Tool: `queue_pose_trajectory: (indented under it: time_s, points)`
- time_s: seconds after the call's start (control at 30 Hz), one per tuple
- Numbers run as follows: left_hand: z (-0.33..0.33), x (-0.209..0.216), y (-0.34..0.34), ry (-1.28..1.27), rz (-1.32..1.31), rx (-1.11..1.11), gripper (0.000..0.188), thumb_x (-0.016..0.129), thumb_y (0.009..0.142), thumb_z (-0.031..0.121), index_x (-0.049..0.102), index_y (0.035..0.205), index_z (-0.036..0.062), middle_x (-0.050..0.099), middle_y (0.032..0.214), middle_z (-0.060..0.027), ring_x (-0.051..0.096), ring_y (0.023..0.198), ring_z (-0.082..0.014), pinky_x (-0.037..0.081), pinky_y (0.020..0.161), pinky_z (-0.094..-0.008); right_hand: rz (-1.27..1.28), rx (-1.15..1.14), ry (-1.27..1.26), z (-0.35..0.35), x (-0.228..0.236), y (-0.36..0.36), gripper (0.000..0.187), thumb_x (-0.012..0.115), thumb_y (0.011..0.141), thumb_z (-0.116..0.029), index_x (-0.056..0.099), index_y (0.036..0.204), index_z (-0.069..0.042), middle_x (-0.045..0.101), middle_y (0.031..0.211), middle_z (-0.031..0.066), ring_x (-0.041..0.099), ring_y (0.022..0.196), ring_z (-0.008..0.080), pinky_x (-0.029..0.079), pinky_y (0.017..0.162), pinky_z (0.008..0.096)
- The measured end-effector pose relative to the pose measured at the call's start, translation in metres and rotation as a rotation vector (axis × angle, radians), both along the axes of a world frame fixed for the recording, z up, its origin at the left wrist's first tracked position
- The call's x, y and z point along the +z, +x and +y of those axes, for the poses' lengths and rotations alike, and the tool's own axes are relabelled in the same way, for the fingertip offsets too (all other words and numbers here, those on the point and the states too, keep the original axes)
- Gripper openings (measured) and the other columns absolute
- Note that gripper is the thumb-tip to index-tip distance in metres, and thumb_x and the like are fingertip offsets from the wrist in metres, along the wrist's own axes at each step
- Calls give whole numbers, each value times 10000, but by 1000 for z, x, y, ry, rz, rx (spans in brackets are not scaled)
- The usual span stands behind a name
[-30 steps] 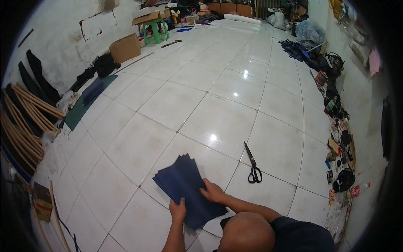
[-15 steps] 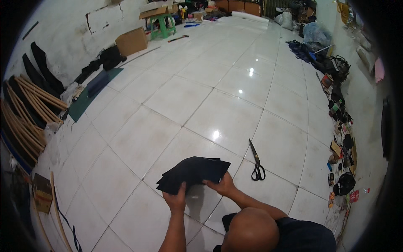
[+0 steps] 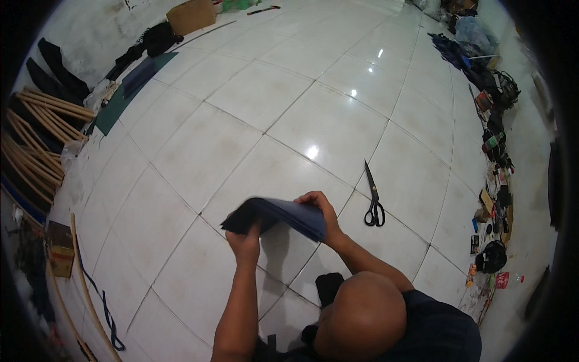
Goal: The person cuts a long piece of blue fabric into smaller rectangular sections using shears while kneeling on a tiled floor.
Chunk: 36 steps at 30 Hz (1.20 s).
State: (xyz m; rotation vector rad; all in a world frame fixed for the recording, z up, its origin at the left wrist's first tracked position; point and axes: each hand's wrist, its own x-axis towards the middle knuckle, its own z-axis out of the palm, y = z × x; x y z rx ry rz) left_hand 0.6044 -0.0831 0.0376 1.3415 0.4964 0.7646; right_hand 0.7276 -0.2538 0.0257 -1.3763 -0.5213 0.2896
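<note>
Above the floor I hold a stack of dark navy, sheet-like pieces (image 3: 295,217), perhaps cloth, bent into a ridge so its right part slopes down. My left hand (image 3: 244,241) is closed on the stack's left end, thumb on the near side and most fingers hidden. At the right end, my right hand (image 3: 322,214) grips the far edge with curled fingers. Black-handled scissors (image 3: 373,190) lie on the tiles to the right of my right hand, apart from it, blades pointing away.
White floor tiles (image 3: 289,163) surround me. Along the left wall are brown rods (image 3: 36,157), a green sheet (image 3: 114,111) and a cardboard box (image 3: 192,17). Small clutter and a black bag (image 3: 491,256) line the right wall. My bent knee (image 3: 369,314) is close by, below my right forearm.
The stack, fanned and fairly flat before, is now bent with its edges closer together. My right hand has shifted from the near edge to the far right edge. The view has tilted downward.
</note>
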Motion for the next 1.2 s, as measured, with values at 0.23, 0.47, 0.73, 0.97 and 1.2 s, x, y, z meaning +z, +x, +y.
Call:
queue_pose_trajectory:
  time_s: [0.23, 0.47, 0.73, 0.97, 1.2]
  points:
    - [-5, 28, 9, 97, 5, -23, 195, 772, 869, 32, 638, 1000, -21, 681, 984, -61, 654, 929, -160, 519, 872, -306, 0, -99, -154, 0, 21, -12, 307, 782, 897, -164, 579, 1090, -38, 669, 947, 69, 646, 857, 134, 523, 757, 300]
    - [5, 27, 2, 192, 123, -56, 139, 743, 894, 63, 671, 984, -14, 729, 922, -79, 666, 852, -151, 524, 787, -303, -326, -82, -80, -8, 78, 4, 408, 790, 871, -152, 578, 1204, -45, 702, 1039, 86, 687, 945, 149, 549, 835, 302]
    - [18, 119, 2, 649, 479, -487, 231, 731, 786, 37, 687, 1010, 0, 732, 864, -155, 700, 802, -202, 541, 756, -324, -854, 342, -696, -22, 134, 37, 466, 756, 793, -176, 623, 1236, -125, 722, 972, 149, 688, 888, 380, 542, 766, 485]
    - [99, 61, -44, 607, 580, -250, 447, 876, 640, 198, 695, 1002, 7, 720, 988, -122, 667, 969, -257, 519, 905, -364, -178, 481, -365, -28, 117, 32, 420, 516, 776, -32, 639, 1177, -26, 708, 939, 180, 685, 864, 305, 533, 808, 407]
    - [61, -58, -62, -513, 440, -369, 621, 745, 909, 257, 483, 1447, 93, 595, 1335, -137, 588, 1190, -250, 505, 982, -414, 596, 183, -33, -68, 46, 44, 228, 561, 937, -44, 632, 1154, -36, 682, 1092, 90, 669, 993, 182, 543, 897, 320]
